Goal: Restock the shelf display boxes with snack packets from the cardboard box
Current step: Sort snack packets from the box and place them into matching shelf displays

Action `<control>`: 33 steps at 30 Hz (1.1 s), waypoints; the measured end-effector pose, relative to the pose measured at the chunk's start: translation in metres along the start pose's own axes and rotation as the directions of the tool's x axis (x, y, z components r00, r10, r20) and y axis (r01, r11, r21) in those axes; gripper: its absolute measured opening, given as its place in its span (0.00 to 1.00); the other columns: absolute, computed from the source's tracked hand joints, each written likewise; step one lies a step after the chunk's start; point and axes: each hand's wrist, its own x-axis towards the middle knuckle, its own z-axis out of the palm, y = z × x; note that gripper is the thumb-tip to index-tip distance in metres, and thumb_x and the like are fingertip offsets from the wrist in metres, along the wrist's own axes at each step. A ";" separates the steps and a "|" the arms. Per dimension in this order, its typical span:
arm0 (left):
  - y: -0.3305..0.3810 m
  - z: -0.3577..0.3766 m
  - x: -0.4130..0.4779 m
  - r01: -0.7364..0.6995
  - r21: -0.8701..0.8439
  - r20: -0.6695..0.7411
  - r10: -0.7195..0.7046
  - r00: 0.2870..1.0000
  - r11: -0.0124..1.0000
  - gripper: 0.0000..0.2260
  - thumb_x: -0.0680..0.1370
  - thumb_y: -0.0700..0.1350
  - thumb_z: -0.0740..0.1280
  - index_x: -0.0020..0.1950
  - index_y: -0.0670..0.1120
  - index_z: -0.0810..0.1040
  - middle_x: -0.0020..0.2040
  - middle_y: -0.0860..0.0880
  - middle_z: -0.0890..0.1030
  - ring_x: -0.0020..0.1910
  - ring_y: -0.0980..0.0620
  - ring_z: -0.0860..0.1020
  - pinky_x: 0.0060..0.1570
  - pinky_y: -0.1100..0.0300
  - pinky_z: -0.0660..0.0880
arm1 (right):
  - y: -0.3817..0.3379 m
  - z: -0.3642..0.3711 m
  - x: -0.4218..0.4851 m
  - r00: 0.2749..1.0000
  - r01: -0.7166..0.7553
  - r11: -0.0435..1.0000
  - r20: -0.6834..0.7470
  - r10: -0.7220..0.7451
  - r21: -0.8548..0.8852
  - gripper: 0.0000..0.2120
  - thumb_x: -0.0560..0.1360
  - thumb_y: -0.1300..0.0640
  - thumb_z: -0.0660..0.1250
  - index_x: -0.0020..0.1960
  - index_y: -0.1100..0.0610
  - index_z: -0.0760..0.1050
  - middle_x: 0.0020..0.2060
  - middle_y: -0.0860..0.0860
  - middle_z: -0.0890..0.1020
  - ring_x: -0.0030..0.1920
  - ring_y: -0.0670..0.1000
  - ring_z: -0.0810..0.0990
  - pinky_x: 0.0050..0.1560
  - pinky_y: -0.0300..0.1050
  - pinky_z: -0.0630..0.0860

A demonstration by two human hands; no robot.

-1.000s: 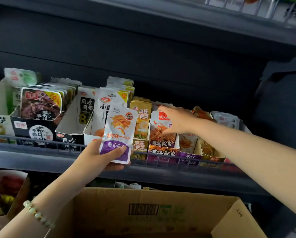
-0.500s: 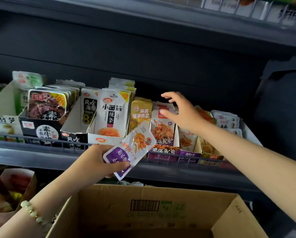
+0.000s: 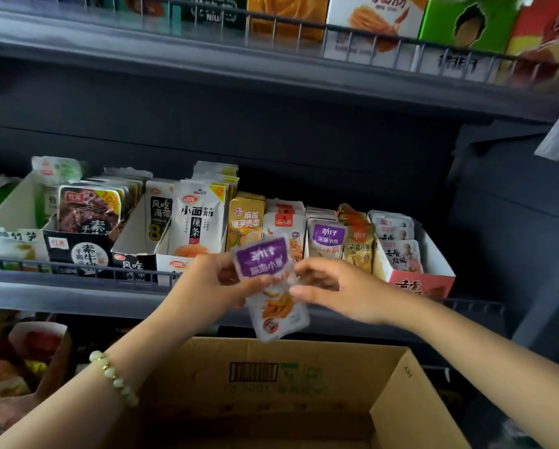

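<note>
Snack packet [image 3: 276,306]: in mid-air in front of the shelf [image 3: 61,294], purple label uppermost and clear window with orange strips below; it is blurred and tilted a little, top toward 11 o'clock.
Left hand [image 3: 206,286]: at 9 o'clock of the packet, clamped on it, thumb across the front just under the purple label, fingers behind.
Right hand [image 3: 336,291]: at 3 o'clock of the packet, thumb and forefinger pinching its right edge, the other fingers loosely curled.
Cardboard box [image 3: 271,380]: at 6 o'clock of the hands, flaps open, barcode on the far inner wall; its contents are out of sight.
Display boxes [image 3: 420,281]: a row along the shelf at 12 o'clock of the hands, packets standing upright in each behind a wire rail [image 3: 28,264].
Matching packets [image 3: 326,236]: same purple label, upright in a display box at 1 o'clock of the held packet, well apart from it.
Bracelet [image 3: 114,377]: pale beads on the left wrist, at 7 o'clock of the packet.
Upper shelf [image 3: 206,63]: at 12 o'clock, with larger cartons on top.
</note>
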 end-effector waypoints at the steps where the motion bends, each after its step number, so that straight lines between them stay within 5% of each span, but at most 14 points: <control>1: 0.003 0.005 0.000 -0.009 0.023 0.050 0.008 0.999 1.000 0.07 0.69 0.49 0.72 0.45 0.49 0.80 0.40 0.56 0.85 0.41 0.60 0.84 0.40 0.64 0.81 | 0.001 -0.002 -0.004 0.998 0.014 1.000 -0.055 -0.013 0.026 0.17 0.74 0.43 0.65 0.60 0.46 0.72 0.56 0.44 0.80 0.57 0.44 0.79 0.60 0.47 0.77; 4: 0.009 0.022 0.000 -0.041 0.075 0.168 0.028 0.985 0.996 0.03 0.72 0.46 0.71 0.44 0.48 0.81 0.40 0.56 0.85 0.41 0.59 0.84 0.39 0.64 0.80 | 0.001 -0.012 -0.012 0.987 0.056 0.991 -0.159 -0.036 0.124 0.15 0.75 0.51 0.68 0.61 0.44 0.72 0.55 0.46 0.80 0.53 0.44 0.81 0.53 0.44 0.80; 9: 0.015 0.043 0.010 -0.045 0.014 0.165 0.042 0.985 0.999 0.09 0.68 0.51 0.72 0.43 0.48 0.81 0.40 0.55 0.86 0.40 0.58 0.84 0.37 0.66 0.80 | 0.009 -0.023 -0.019 0.981 0.056 0.989 -0.194 -0.028 0.140 0.11 0.73 0.58 0.71 0.53 0.47 0.76 0.47 0.47 0.83 0.45 0.43 0.84 0.42 0.37 0.80; 14: 0.005 0.057 0.014 0.072 0.007 0.326 -0.071 0.943 0.997 0.06 0.71 0.46 0.74 0.45 0.46 0.82 0.40 0.53 0.86 0.40 0.58 0.84 0.40 0.67 0.79 | 0.033 -0.046 -0.020 0.932 0.004 0.933 -0.339 0.127 0.361 0.11 0.74 0.57 0.70 0.56 0.51 0.77 0.47 0.49 0.86 0.48 0.46 0.84 0.49 0.42 0.80; 20: 0.005 0.066 0.024 -0.035 -0.084 0.289 0.058 0.956 0.996 0.08 0.68 0.48 0.73 0.45 0.48 0.83 0.43 0.53 0.86 0.43 0.56 0.84 0.45 0.64 0.80 | 0.058 -0.053 -0.017 0.938 -0.041 0.762 -0.238 0.252 0.646 0.11 0.74 0.61 0.68 0.55 0.54 0.78 0.46 0.50 0.86 0.45 0.47 0.84 0.41 0.38 0.80; 24: -0.003 0.068 0.046 -0.179 0.084 0.235 0.155 0.960 0.980 0.06 0.70 0.49 0.73 0.45 0.56 0.81 0.42 0.63 0.84 0.46 0.64 0.82 0.44 0.70 0.78 | 0.063 -0.070 -0.011 0.920 -0.007 0.826 -0.319 0.226 0.564 0.11 0.71 0.60 0.70 0.53 0.53 0.78 0.45 0.49 0.86 0.46 0.47 0.84 0.44 0.38 0.80; 29: -0.022 0.065 0.081 -0.271 0.436 0.086 0.260 0.962 0.858 0.21 0.75 0.55 0.68 0.68 0.54 0.72 0.59 0.57 0.79 0.57 0.60 0.76 0.57 0.62 0.75 | 0.070 -0.104 0.008 0.769 0.007 0.962 -0.616 0.169 0.273 0.07 0.74 0.59 0.70 0.50 0.51 0.76 0.41 0.47 0.85 0.41 0.43 0.83 0.37 0.32 0.78; 33: -0.030 0.077 0.098 -0.298 0.690 0.208 0.214 0.954 0.660 0.23 0.77 0.59 0.63 0.71 0.58 0.68 0.71 0.53 0.70 0.66 0.52 0.72 0.61 0.54 0.73 | 0.082 -0.110 0.039 0.820 -0.069 0.997 -0.566 0.083 0.046 0.09 0.74 0.60 0.71 0.52 0.52 0.75 0.43 0.45 0.81 0.44 0.41 0.81 0.42 0.37 0.80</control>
